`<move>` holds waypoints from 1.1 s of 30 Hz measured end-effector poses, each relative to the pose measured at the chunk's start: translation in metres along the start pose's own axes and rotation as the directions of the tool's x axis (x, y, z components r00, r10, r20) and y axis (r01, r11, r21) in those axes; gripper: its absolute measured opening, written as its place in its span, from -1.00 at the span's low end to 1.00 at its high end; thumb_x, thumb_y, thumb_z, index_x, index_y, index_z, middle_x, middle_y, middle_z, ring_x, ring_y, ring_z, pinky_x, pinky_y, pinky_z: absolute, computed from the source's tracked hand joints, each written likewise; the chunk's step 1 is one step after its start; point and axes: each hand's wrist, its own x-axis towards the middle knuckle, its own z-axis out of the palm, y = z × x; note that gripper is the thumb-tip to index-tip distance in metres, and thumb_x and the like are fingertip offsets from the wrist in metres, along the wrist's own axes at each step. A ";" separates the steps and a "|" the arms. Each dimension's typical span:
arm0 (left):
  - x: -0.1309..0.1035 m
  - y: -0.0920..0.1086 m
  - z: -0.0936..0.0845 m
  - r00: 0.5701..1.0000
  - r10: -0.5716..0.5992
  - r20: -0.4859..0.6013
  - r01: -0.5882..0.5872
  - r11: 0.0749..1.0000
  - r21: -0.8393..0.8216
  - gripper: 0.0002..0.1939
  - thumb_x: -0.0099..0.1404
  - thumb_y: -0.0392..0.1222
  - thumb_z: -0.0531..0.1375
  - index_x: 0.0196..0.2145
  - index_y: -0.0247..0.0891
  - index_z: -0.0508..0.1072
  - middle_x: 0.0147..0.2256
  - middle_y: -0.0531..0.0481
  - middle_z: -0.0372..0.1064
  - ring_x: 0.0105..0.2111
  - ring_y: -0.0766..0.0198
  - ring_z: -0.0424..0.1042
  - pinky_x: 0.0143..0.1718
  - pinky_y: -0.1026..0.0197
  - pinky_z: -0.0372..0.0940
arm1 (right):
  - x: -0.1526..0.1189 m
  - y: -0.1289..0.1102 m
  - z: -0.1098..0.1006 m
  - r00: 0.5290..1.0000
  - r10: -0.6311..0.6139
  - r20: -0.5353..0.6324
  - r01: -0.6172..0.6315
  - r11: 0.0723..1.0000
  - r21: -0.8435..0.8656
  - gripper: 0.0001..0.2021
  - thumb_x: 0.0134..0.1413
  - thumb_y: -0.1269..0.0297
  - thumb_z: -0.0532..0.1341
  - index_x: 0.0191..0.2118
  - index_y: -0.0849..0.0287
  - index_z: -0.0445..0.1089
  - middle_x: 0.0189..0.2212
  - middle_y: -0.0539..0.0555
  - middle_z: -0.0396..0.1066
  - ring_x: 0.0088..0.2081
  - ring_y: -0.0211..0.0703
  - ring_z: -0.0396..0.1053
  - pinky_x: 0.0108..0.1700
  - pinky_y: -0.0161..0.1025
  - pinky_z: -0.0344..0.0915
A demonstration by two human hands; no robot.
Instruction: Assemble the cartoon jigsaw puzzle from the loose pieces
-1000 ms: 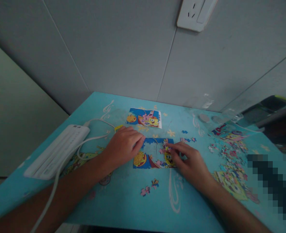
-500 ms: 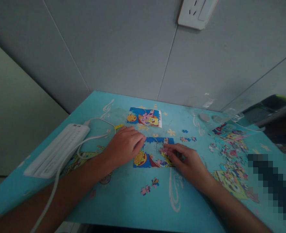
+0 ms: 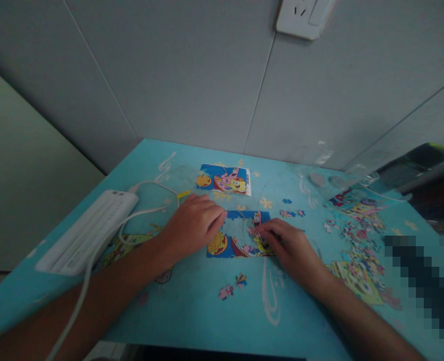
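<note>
Jigsaw puzzle, clear container, contents indistinct

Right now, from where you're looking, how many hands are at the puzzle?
2. The left hand is over the upper-left corner of the partly built puzzle; the right hand is at its right side. No other hands show.
</note>
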 end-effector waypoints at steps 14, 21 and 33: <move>-0.001 0.004 0.000 0.997 0.064 0.043 -0.063 0.998 -0.029 -0.69 0.49 -0.19 0.02 -0.37 -0.24 0.47 -0.46 0.02 0.37 -0.35 0.20 0.30 -0.25 0.08 0.13 | 0.001 0.003 0.008 0.997 -0.075 0.025 0.076 0.996 -0.040 -0.77 0.35 0.37 0.11 -0.05 0.08 0.51 -0.13 0.12 0.51 -0.12 -0.08 0.47 -0.05 -0.12 0.42; -0.004 0.018 -0.001 0.913 0.384 0.137 -0.367 0.921 -0.132 -0.76 0.47 -0.12 0.08 -0.07 -0.21 0.49 -0.30 -0.03 0.43 -0.24 0.15 0.32 -0.17 0.03 0.15 | 0.003 0.006 0.011 0.988 -0.147 0.038 0.152 0.971 -0.185 -0.78 0.35 0.36 0.13 -0.06 0.14 0.52 -0.16 0.13 0.50 -0.14 -0.09 0.44 -0.05 -0.14 0.38; -0.010 0.034 0.016 0.932 0.334 0.144 -0.306 0.933 -0.187 -0.73 0.38 -0.07 0.18 -0.02 -0.16 0.50 -0.26 -0.05 0.37 -0.24 0.14 0.34 -0.13 0.03 0.19 | 0.006 0.004 0.006 0.991 -0.128 -0.026 0.119 0.965 -0.235 -0.82 0.32 0.39 0.14 -0.12 0.14 0.50 -0.22 0.14 0.48 -0.18 -0.07 0.42 -0.08 -0.11 0.35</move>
